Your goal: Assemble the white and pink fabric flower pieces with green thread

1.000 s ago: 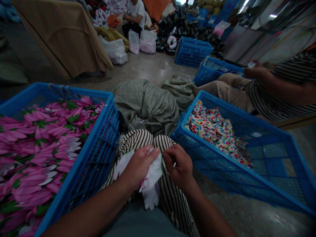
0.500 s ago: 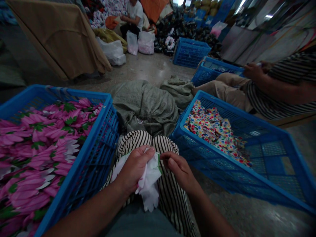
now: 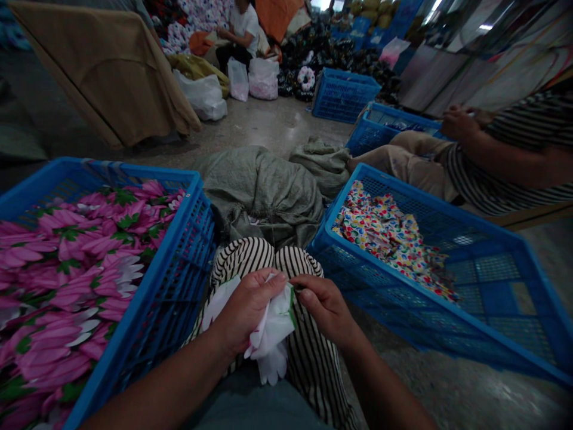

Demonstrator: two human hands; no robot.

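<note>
My left hand (image 3: pixel 244 307) is closed around a white fabric piece (image 3: pixel 272 334) with a green edge, held over my striped-trousered knees (image 3: pixel 264 257). My right hand (image 3: pixel 324 307) pinches the top edge of the same fabric piece, thumb and fingers pressed together. On my left a blue crate (image 3: pixel 179 263) is full of pink and green flower-shaped fabric pieces (image 3: pixel 76 263). On my right a second blue crate (image 3: pixel 492 322) holds a small heap of colourful dotted fabric (image 3: pixel 389 236).
A grey-green sack (image 3: pixel 264 191) lies on the concrete floor ahead of my knees. A person in a striped top (image 3: pixel 505 158) sits at the right by more blue crates (image 3: pixel 385 125). Another person (image 3: pixel 239 30) sits far back among bags and cloth piles.
My right hand's fingers have shifted along the fabric's top edge and closed to a pinch beside my left thumb. The view has tilted slightly.
</note>
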